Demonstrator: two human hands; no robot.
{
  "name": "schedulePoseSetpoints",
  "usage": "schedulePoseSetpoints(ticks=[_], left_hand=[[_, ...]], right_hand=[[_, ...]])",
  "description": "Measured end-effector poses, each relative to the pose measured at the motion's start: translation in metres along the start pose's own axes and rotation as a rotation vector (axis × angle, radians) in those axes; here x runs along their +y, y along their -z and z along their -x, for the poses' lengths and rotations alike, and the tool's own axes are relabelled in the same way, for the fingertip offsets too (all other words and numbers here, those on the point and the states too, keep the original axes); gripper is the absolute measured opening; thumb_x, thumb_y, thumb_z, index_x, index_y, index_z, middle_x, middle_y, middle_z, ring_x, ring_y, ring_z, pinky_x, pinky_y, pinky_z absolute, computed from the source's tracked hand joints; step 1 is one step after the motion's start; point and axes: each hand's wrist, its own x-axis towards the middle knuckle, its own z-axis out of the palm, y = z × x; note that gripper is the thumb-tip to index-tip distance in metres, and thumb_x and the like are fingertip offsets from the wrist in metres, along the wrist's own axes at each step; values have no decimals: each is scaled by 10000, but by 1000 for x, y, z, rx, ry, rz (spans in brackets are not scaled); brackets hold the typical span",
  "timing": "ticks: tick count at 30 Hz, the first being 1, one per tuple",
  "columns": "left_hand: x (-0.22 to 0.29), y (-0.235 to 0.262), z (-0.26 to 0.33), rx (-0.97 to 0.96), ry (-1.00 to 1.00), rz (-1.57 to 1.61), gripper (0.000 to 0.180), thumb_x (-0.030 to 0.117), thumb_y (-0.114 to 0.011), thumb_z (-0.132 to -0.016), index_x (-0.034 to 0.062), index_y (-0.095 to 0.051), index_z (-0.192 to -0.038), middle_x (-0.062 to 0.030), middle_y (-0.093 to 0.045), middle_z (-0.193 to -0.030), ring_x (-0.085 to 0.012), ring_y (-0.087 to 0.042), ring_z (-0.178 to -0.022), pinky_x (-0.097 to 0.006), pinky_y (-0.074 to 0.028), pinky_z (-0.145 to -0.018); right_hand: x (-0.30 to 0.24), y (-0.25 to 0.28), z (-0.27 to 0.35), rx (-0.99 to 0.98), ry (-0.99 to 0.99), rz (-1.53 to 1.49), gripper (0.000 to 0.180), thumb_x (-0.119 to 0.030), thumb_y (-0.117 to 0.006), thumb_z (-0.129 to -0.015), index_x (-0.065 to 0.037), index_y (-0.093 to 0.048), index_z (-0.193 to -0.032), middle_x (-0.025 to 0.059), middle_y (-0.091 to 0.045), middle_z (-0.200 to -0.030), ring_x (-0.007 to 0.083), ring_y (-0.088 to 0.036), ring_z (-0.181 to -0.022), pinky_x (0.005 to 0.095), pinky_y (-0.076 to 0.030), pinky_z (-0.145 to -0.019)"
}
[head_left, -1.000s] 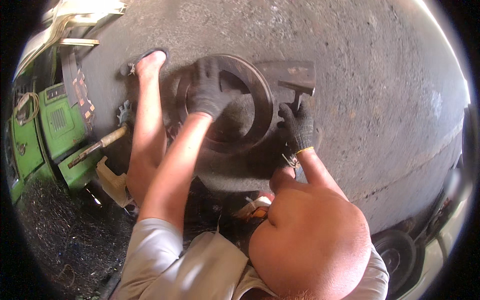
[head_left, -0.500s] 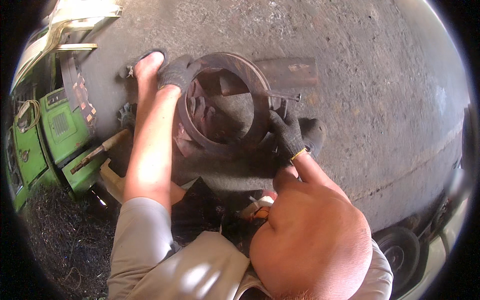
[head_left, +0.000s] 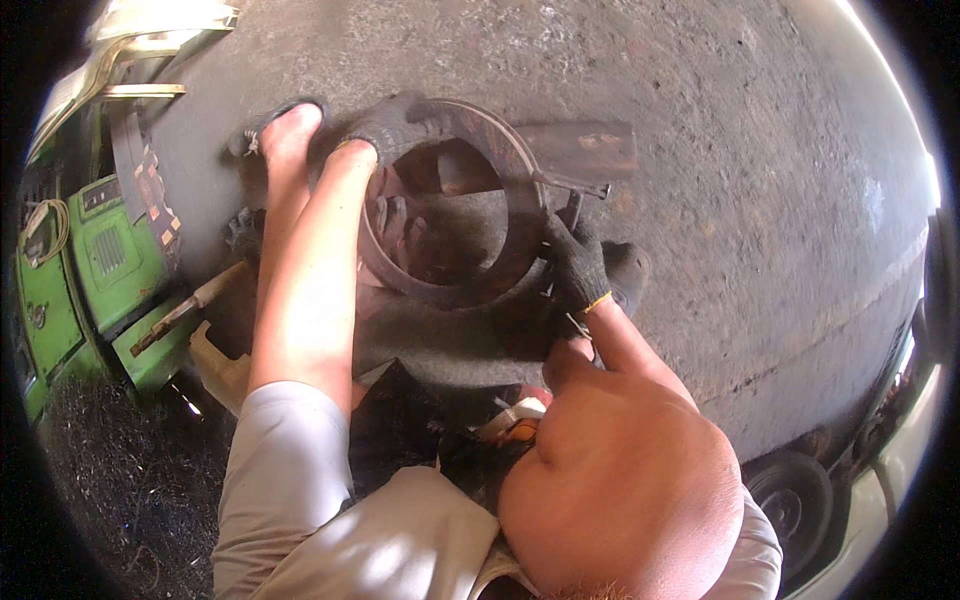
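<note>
Gloved left hand (head_left: 385, 130) grips the rusty drum (head_left: 455, 205) at its top rim; right hand (head_left: 575, 262) clasps the opposite rim. Likely heavy, rigid, gritty; rims offer the surest hold.

Both gloved hands reach forward, left hand (head_left: 385, 135) apparently gripping, right hand (head_left: 575, 262) curled.

Concrete floor (head_left: 760, 150): grey, rough, stained, filling most of the view.
Green machine housing (head_left: 95, 270): at far left, with a vent grille and a coiled pale cord on top.
Wooden-handled tool (head_left: 185, 308): lying beside the green housing.
Rusty flat metal bar (head_left: 580, 150): on the floor, upper centre.
Car wheel (head_left: 795, 500): lower right, beside white bodywork (head_left: 890, 480).
</note>
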Motion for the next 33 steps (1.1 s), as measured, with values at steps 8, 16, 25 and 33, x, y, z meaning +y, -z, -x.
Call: schedulePoseSetpoints(ticks=[8,16,25,33], left_hand=[[-38,-23,5,164,43,31,743,543,-740,-955,145,-519,-1541,-203,-591,-1534,-395,-554,-1433,-498,-449,-1179],[-23,-20,18,86,140,69,873,628,-740,-927,149,-456,-1598,-238,-542,-1572,-412,-534,-1450,-500,-431,-1194],[77,-84,96,398,99,-262,1211,664,-766,-844,38,-195,-1709,-275,-124,-1775,-511,-120,-1630,-638,-146,-1312],[124,-99,84,405,4,-490,1015,452,-731,-855,-91,-347,-1623,-363,-356,-1633,-508,-361,-1509,-696,-217,-1236]], right_hand=[[5,3,-17,-35,-30,112,343,-178,-686,-1071,33,-666,-1340,45,-710,-1201,159,-614,-1101,320,-508,-990],[4,2,-16,30,-66,-38,313,-182,-665,-1088,12,-650,-1333,42,-715,-1151,152,-650,-1039,314,-551,-913],[-80,21,-6,168,123,704,295,-297,-710,-1049,-32,-633,-1154,60,-645,-845,170,-605,-732,350,-493,-647],[-78,4,6,104,165,536,349,-341,-696,-1063,-20,-641,-1189,86,-626,-792,162,-617,-624,353,-486,-567]])
